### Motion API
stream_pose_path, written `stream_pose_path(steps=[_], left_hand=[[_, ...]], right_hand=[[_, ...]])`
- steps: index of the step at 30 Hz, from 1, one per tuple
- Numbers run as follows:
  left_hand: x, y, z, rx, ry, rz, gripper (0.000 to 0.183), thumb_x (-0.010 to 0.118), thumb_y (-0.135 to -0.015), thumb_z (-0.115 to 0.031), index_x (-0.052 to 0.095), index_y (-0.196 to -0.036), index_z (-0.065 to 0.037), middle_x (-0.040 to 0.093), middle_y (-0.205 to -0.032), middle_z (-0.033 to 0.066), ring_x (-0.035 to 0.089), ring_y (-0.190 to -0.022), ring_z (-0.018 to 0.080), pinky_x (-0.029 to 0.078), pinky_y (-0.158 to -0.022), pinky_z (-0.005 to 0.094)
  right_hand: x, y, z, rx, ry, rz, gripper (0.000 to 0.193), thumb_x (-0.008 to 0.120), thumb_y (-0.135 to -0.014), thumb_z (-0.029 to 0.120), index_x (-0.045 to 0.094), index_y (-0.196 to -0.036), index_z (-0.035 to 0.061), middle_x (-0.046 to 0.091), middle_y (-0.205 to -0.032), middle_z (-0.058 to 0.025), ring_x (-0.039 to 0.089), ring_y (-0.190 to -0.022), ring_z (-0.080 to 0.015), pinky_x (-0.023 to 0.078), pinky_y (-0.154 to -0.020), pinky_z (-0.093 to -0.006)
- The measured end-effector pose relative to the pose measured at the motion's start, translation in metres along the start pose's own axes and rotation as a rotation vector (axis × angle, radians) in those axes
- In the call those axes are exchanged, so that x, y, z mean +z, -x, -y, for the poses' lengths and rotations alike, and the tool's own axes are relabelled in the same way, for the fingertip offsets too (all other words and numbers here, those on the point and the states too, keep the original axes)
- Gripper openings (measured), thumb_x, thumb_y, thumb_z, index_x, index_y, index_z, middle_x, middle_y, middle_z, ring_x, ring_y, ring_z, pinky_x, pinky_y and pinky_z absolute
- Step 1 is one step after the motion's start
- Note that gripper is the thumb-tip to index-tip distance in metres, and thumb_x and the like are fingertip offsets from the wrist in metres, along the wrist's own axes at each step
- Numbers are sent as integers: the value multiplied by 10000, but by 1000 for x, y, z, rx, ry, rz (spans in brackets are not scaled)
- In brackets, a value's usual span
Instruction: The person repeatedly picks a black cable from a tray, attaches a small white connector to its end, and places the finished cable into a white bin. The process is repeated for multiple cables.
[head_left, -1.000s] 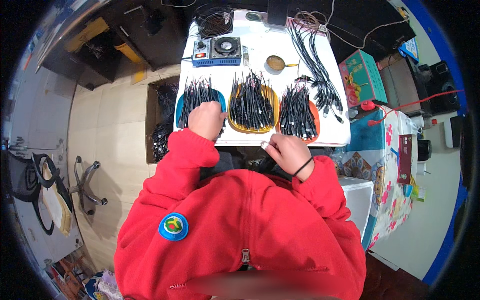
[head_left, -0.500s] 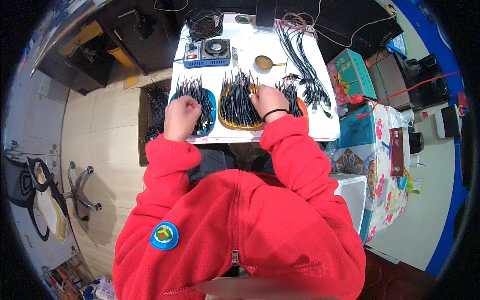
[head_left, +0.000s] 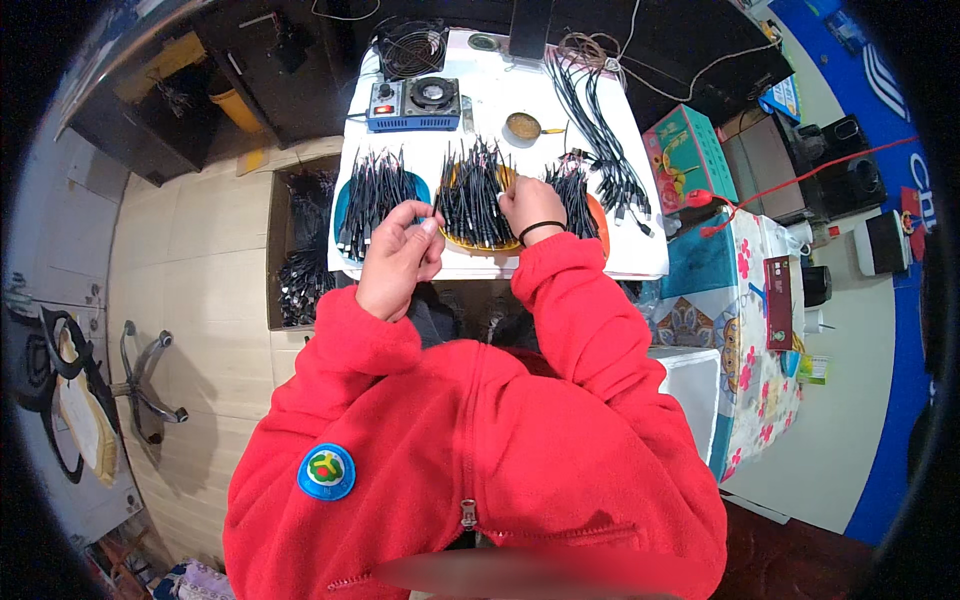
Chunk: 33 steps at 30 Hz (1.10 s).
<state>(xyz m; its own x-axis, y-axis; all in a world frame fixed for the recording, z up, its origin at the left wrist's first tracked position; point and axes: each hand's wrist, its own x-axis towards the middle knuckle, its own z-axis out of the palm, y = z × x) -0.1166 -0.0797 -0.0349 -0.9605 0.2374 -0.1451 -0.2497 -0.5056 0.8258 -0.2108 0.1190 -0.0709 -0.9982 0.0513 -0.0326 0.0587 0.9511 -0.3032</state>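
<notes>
My left hand (head_left: 402, 258) is in front of the gap between the blue and yellow trays, its thumb and fingers pinched on what looks like a short black cable (head_left: 436, 203). Closed at the right side of the yellow tray (head_left: 462, 242), my right hand (head_left: 532, 207) hides whatever its fingertips hold. Short black cables with bare wire ends up stand packed in the yellow tray as a bundle (head_left: 474, 195). Similar bundles fill the blue tray (head_left: 424, 188) on the left and the orange tray (head_left: 601, 222) on the right.
Behind the trays are a blue-sided heating device (head_left: 414, 106), a round tin (head_left: 522, 126) with a tool across its rim, and a small fan (head_left: 410, 50). Long black cables (head_left: 600, 130) lie at the right. A box of more cables (head_left: 303, 265) stands left of the table.
My left hand has moved from the blue tray toward the middle and nearer to me, turning so its thumb shows. The right hand has stayed beside the yellow tray.
</notes>
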Motion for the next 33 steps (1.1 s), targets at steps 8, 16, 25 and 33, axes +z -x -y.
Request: stream_pose_path(steps=[8, 16, 25, 33], left_hand=[[15, 11, -7, 70, -5, -18, 158, 442, -974, -118, 505, -1060, -1, 560, -722, 74, 359, -470, 47, 276, -437, 178], [29, 14, -2, 108, 137, -90, 98, 579, -896, -26, 581, -984, 15, 661, -1011, 164, 649, -902, 185, 527, -783, 273], [39, 16, 3, 17, 299, -17, 119, 549, -906, -1, 586, -1010, 42, 634, -1091, 191, 627, -994, 219, 524, -872, 330], [35, 14, 9, 7, 192, -36, 118, 554, -909, -20, 591, -1004, 40, 660, -1001, 152, 650, -880, 193, 544, -797, 300]], right_hand=[[-45, 42, 9, -261, -516, -308, 136, 626, -804, 156, 612, -840, 25, 641, -680, -116, 638, -621, -266, 494, -579, -345], [-69, 123, 30, -403, -760, -66, 68, 629, -794, 21, 599, -853, 5, 603, -659, -14, 512, -545, -39, 387, -493, -196], [-55, 126, 30, -461, -739, -83, 84, 637, -786, 24, 587, -846, -8, 619, -691, -64, 599, -583, -134, 460, -537, -249], [-70, 119, 16, -411, -761, -44, 126, 660, -798, 61, 615, -906, 15, 627, -691, -58, 606, -604, -125, 461, -544, -241]])
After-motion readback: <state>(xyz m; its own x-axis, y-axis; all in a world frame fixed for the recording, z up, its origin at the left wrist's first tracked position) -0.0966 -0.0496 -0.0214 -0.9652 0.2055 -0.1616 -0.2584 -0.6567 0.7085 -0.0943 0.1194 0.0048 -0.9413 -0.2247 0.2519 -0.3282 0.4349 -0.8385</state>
